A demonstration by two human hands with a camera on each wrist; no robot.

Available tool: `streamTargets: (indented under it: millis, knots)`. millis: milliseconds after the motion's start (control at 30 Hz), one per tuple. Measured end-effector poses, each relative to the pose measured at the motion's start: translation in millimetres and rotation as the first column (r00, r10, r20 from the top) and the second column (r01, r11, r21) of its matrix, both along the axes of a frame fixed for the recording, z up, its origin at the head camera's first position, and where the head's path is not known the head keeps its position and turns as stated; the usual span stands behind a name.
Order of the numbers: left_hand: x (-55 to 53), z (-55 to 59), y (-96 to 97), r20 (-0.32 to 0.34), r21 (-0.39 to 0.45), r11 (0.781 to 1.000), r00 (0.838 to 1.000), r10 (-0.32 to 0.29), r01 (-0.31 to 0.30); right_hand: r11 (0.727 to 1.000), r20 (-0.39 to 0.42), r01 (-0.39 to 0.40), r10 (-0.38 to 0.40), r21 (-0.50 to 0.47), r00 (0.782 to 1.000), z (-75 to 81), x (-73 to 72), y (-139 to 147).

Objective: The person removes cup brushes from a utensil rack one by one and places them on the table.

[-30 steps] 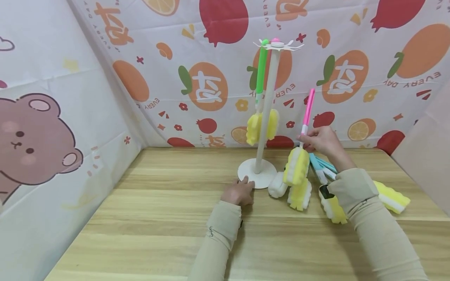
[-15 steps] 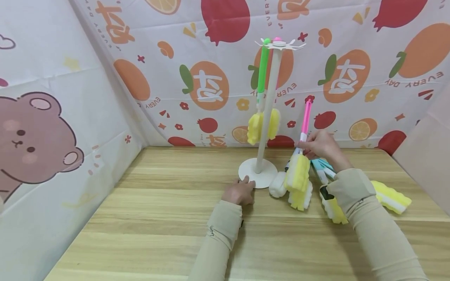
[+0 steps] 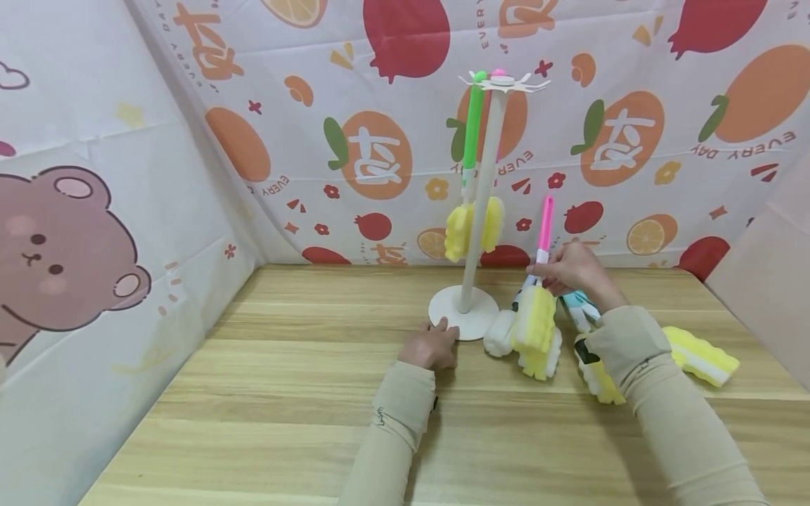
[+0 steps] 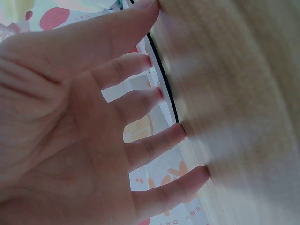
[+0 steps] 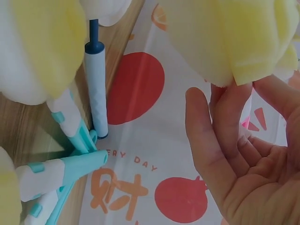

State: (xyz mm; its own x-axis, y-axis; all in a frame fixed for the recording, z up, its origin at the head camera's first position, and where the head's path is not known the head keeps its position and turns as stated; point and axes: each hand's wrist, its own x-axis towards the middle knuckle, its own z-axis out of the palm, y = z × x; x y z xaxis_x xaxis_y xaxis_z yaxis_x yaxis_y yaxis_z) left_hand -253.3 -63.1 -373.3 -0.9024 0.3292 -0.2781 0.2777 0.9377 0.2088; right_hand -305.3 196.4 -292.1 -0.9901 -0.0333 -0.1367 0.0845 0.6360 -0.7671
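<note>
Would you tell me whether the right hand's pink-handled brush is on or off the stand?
Off: the right hand holds the pink-handled brush beside the stand, below its hooks.

The pink-handled brush (image 3: pixel 534 320) is held nearly upright, yellow-and-white sponge head down — just right of the white stand (image 3: pixel 481 200), a slim upright pole with round base and pronged top.

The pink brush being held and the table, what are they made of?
Pink brush: its head looks like matte sponge, with soft, wavy edges; its handle, probably plastic, smooth and evenly bright. Table: seemingly wood or printed laminate, with streaky grain.
</note>
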Motion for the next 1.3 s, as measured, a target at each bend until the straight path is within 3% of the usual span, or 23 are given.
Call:
streamTargets:
  millis: [567,1300]
  knots:
    - [1.8,0.7,-0.9,-0.006,-0.008,1.000,1.000,0.001,-0.001,0.996,0.079,-0.062,0.056,0.071,0.995,-12.9,-4.6,-2]
    - [0.4,0.8,-0.1,-0.002,-0.003,1.000,1.000,-0.006,0.006,0.999,0.159,-0.038,0.043,-0.033,0.986,-28.2,-7.7,3]
